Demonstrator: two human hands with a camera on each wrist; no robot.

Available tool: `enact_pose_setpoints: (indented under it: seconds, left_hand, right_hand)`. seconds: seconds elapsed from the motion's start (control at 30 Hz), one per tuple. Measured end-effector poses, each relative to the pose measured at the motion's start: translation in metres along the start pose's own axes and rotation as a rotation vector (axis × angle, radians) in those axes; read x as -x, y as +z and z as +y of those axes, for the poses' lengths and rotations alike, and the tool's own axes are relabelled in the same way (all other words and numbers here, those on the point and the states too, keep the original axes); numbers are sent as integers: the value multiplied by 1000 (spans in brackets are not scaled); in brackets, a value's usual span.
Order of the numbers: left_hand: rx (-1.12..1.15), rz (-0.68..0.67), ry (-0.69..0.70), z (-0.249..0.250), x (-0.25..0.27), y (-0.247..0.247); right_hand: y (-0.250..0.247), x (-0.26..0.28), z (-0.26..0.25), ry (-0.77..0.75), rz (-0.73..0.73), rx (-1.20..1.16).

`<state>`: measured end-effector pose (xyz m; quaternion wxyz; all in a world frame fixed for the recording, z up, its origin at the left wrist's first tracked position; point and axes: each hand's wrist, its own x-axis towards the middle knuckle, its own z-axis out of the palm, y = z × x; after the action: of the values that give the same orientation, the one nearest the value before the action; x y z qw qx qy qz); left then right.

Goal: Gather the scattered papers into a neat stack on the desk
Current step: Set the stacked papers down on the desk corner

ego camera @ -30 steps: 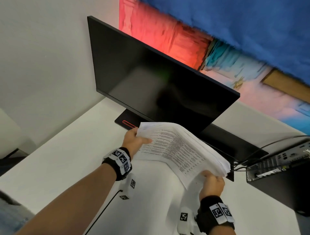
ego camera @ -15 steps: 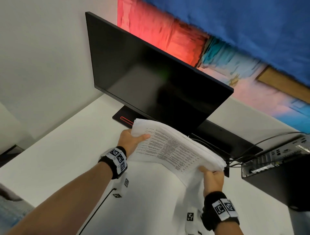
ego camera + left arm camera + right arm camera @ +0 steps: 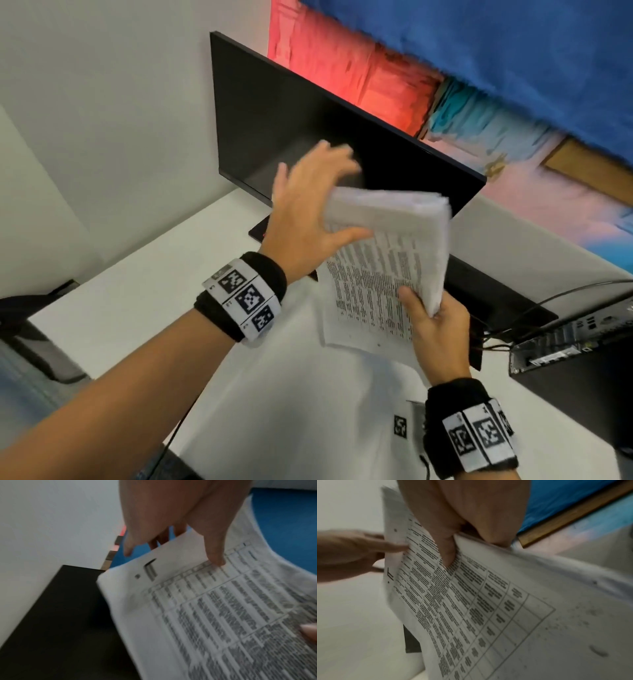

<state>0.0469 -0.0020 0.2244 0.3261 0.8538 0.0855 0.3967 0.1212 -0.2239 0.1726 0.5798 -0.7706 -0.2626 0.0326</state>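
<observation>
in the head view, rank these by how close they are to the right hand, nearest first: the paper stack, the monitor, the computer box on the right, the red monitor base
1. paper stack: gripped by the right hand.
2. computer box: to its right, on the desk.
3. monitor: up behind the papers.
4. red monitor base: far left, beyond the left hand.

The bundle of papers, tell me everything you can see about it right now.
The bundle of papers is a thick sheaf of white sheets printed with a black ruled table of text. It is held in the air above the white desk, in front of the black monitor, bent over at the top. The right hand grips its lower edge, thumb on the printed face; the left hand, fingers spread, touches its top left edge.
</observation>
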Motion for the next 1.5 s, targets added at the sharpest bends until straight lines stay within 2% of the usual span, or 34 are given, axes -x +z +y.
enact_pose_setpoints:
  seconds: [0.07, 0.1, 0.17, 0.23, 0.27, 0.33, 0.47, 0.57, 0.7, 0.9, 1.0, 1.1, 1.27, 1.37, 1.5]
  left_hand:
    - [93, 116, -230, -15, 13, -4]
    - [198, 113, -388, -23, 21, -3]
    - [445, -17, -630, -38, 42, 3]
    - [622, -154, -682, -51, 61, 12]
    - [639, -197, -688, -53, 70, 16]
    - [594, -228, -716, -61, 88, 23]
    - [539, -280, -858, -83, 129, 36]
    - [470, -317, -847, -92, 142, 41]
    - [358, -325, -727, -88, 132, 40]
    - [384, -191, -624, -99, 109, 5]
    - [275, -173, -664, -128, 108, -29]
    - [112, -211, -731, -178, 122, -67]
    - [-313, -373, -944, -269, 156, -134]
    - [-458, -423, -1024, -293, 166, -152]
    - [-526, -373, -988, -305, 160, -158]
  right_hand:
    - [3, 6, -1, 45, 55, -190]
    - [5, 9, -1, 77, 81, -289]
    - [11, 15, 0, 140, 119, -422]
    - [19, 21, 9, 193, 131, -452]
    - [24, 26, 17, 225, 127, -446]
    - [36, 38, 36, 322, 98, -429]
    - [54, 67, 83, 570, 53, -363]
    - [61, 72, 91, 590, 82, -313]
    - [59, 58, 80, 526, 106, -304]
    - [86, 29, 53, 433, 14, -268]
    - [121, 22, 51, 487, -67, -226]
    - [156, 24, 51, 570, -203, -215]
    - [181, 38, 57, 767, -502, -105]
    - [179, 47, 77, 858, -533, -15]
    - [167, 53, 95, 949, -443, 82]
